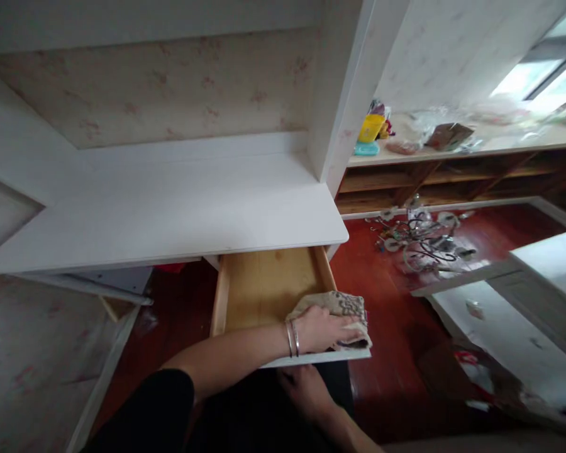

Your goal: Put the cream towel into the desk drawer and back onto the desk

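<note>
A wooden drawer (264,286) stands pulled out from under a white desk (170,214). My left hand (323,327), with bangles at the wrist, reaches across and presses a beige patterned cloth (344,305) into the drawer's front right corner, fingers curled over it. My right hand (306,390) sits below the drawer's white front panel (311,360), touching its underside; its fingers are hidden in shadow.
A white upright panel (344,94) divides the desk from a wooden shelf (453,151) holding a yellow item, bags and clutter. A tangle of metal parts (419,242) lies on the red floor. White furniture (523,302) stands at the right.
</note>
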Action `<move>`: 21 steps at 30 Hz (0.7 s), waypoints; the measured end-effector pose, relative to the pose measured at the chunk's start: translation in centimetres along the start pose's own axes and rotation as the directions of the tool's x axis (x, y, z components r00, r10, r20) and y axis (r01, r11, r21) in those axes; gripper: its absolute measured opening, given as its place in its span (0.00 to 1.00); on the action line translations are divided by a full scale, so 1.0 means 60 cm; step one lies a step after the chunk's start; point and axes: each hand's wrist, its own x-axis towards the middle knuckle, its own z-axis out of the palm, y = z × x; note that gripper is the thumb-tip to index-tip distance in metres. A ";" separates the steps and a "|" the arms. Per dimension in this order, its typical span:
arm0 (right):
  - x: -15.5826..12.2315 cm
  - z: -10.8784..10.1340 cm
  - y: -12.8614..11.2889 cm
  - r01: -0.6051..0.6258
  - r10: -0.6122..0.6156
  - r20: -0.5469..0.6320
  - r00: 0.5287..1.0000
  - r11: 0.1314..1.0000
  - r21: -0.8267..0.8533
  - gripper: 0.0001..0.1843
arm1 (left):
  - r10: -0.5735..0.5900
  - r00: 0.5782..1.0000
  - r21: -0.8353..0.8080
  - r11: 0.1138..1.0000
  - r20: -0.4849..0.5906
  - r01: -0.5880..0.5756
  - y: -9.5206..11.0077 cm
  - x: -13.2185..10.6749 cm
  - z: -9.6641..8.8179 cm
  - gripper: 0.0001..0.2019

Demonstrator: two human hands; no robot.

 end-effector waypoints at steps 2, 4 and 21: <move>-0.001 -0.001 0.000 -0.001 0.001 -0.005 1.000 1.000 0.000 0.18 | -0.038 0.999 -0.001 0.999 -0.011 0.038 0.000 0.007 0.009 0.23; -0.002 0.001 0.001 -0.013 0.013 -0.010 1.000 1.000 -0.001 0.17 | -0.112 0.993 0.005 0.994 -0.036 0.113 -0.004 0.009 0.016 0.23; 0.002 0.009 0.015 -0.056 0.057 0.023 0.998 0.998 -0.042 0.17 | -0.564 0.824 0.036 0.824 -0.059 0.566 -0.230 0.070 0.024 0.23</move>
